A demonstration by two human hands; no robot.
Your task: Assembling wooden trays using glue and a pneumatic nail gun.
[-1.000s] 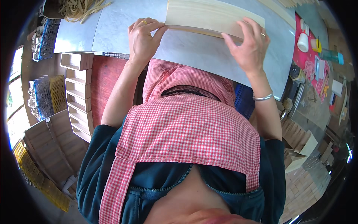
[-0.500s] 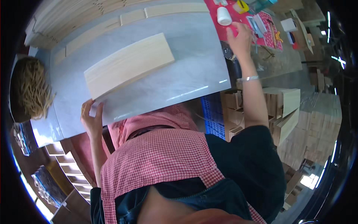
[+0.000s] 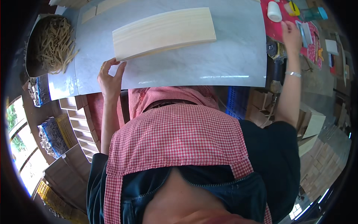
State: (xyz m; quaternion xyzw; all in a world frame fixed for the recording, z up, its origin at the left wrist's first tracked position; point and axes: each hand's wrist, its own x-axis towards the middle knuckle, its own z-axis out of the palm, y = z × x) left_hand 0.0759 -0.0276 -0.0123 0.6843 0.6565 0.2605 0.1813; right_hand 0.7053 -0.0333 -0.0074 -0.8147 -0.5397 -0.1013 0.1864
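A pale wooden board, long and slightly bowed in this view, lies flat on the grey marbled tabletop. My left hand is at the board's near left corner, its fingertips at the edge and its thumb apart from them. My right hand is over the red mat at the table's right, just below a white bottle-like container. Its fingers are bent and a little apart, and I see nothing held in them. Beside that hand lies a grey-white flat piece.
On the left, a dark basin holds a heap of tan strips. A teal-lidded jar and a yellow-rimmed tub stand at the far right. A dark tool sits by the table's right edge. Wooden shelving stands below left.
My view has swung, so the table and board appear farther right and higher. My right hand's fingers are more bent than before. The left hand remains at the board's corner.
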